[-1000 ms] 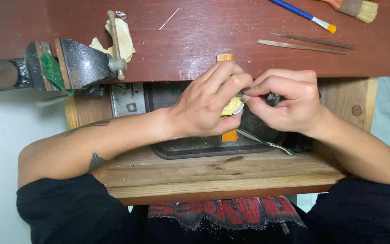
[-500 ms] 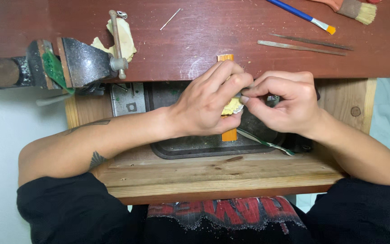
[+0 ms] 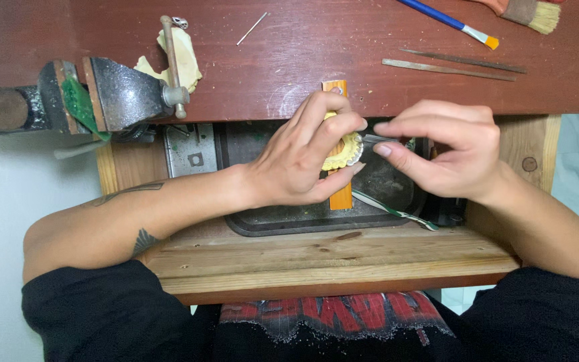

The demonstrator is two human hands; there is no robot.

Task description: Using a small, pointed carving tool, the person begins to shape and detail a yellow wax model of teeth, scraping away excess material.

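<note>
My left hand [image 3: 306, 157] grips a small pale yellow piece with a scalloped edge [image 3: 345, 152] against an orange wooden peg [image 3: 340, 194] that sticks out from the red-brown bench. My right hand [image 3: 447, 151] is just to its right, fingers pinched on a thin metal tool [image 3: 376, 139] whose tip points at the yellow piece. Most of the tool is hidden inside the hand. Both hands hover over a dark metal tray [image 3: 263, 224] under the bench top.
A bench vise [image 3: 95, 94] with a green piece clamped in it sits at the left edge, cream scraps [image 3: 183, 57] behind it. Two thin files [image 3: 447, 67], a blue-handled brush [image 3: 447, 20], a bristle brush [image 3: 531, 13] and a needle [image 3: 252, 28] lie on the bench. A wooden shelf [image 3: 330, 258] runs below.
My right hand has drawn slightly away to the right, leaving a small gap between the two hands. The left hand keeps its hold on the yellow piece.
</note>
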